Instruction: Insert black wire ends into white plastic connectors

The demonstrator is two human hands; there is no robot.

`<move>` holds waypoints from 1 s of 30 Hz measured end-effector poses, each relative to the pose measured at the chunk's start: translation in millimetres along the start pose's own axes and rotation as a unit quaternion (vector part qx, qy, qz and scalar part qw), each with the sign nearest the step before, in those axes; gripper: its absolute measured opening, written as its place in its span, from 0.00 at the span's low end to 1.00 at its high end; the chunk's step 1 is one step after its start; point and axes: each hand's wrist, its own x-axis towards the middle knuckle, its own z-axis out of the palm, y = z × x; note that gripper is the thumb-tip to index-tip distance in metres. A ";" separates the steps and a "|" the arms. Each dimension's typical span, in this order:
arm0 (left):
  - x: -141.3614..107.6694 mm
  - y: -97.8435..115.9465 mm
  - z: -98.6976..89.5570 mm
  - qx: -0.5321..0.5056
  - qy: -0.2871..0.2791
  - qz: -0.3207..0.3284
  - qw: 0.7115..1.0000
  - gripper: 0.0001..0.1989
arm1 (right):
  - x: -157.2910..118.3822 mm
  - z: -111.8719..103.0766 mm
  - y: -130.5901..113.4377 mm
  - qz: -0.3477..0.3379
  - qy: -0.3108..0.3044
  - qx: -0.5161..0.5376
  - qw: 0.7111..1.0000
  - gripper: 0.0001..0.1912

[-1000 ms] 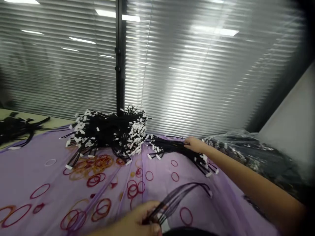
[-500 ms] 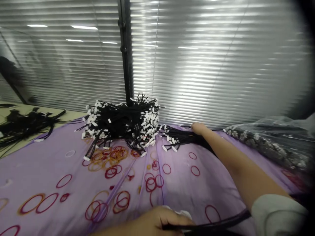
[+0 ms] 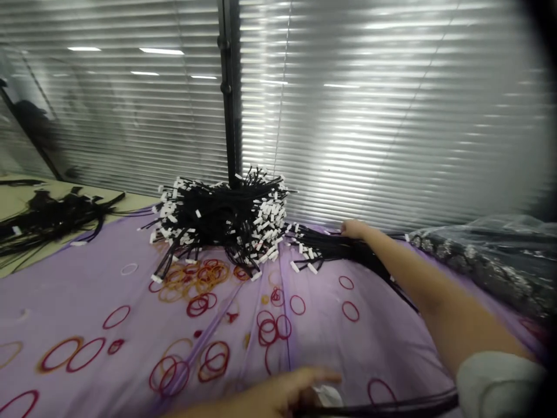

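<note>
My left hand [image 3: 287, 395] is at the bottom centre, its index finger stretched out to the right. The other fingers are closed on thin black cables [image 3: 387, 408], which run off toward my right sleeve. Beside those fingers shows a blurred white piece [image 3: 328, 396]. My right hand [image 3: 353, 228] reaches to the back of the table and is closed over a flat bundle of black cables [image 3: 328, 245] with white connectors at their left ends. Its fingertips are mostly hidden. Left of that bundle lies a large heap of similar black cables [image 3: 209, 212] with white connectors.
Red and yellow rubber bands [image 3: 204, 278] are scattered over the purple table cover [image 3: 322, 325]. More black cables [image 3: 56, 217] lie on the yellowish surface at the left. A clear plastic bag [image 3: 491, 255] stands at the right. Window blinds [image 3: 348, 133] rise behind the table.
My left index finger has straightened out to the right, and the cables under it sit slightly lower. My right hand remains at the bundle. The whole view has shifted slightly.
</note>
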 end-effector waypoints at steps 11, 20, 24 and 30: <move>-2.0 3.2 5.7 -0.206 0.090 0.003 0.974 0.24 | -93.4 -96.6 57.6 0.035 0.290 0.081 0.953 0.21; -13.2 16.1 24.3 -0.130 0.114 0.043 0.984 0.13 | -160.4 -86.9 -77.5 -0.159 0.206 0.120 0.958 0.29; -14.8 18.0 23.6 -0.055 0.141 0.092 0.984 0.18 | -253.4 -45.9 -121.5 -0.304 0.028 0.138 0.942 0.19; -15.0 26.8 21.3 0.092 0.197 0.219 0.951 0.13 | -407.0 -24.7 -129.0 -0.313 -0.059 0.153 0.935 0.30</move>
